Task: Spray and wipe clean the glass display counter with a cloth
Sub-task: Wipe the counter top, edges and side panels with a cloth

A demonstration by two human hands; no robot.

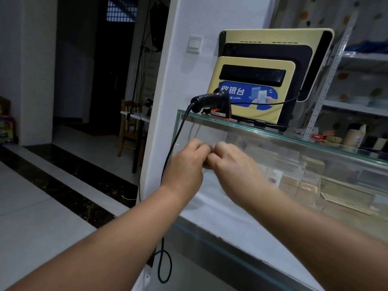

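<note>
Reaching forward from the bottom of the view, 2 bare forearms meet in front of the glass display table [273,132], close to its left corner. The left hand [186,162] and the right hand [230,164] are knuckle to knuckle, touching or very nearly so, just before the upper part of the table's front pane and below its top edge. The left fingers [199,147] are curled inward toward the right hand, and the right fingers [222,148] are curled the same way toward the left. A small dark patch shows in the gap between them, but both hands are blurred, so I cannot tell whether the fingers pinch anything or only press against each other.

The table runs from the white wall pillar [168,85] off to the right, its greenish glass top at about the height of the hands. On that top, at the left end, lies a black barcode scanner [212,100] with an orange base, and its cable [174,143] hangs down over the left corner toward the floor. Just behind the scanner stands a yellow cash-register terminal [262,80] with a blue label. Through the front pane, pale boxes [298,185] lie on an inner shelf. A metal shelving rack [344,80] stands behind the table on the right, and a wooden chair [129,131] is in the dim room at the left.
</note>
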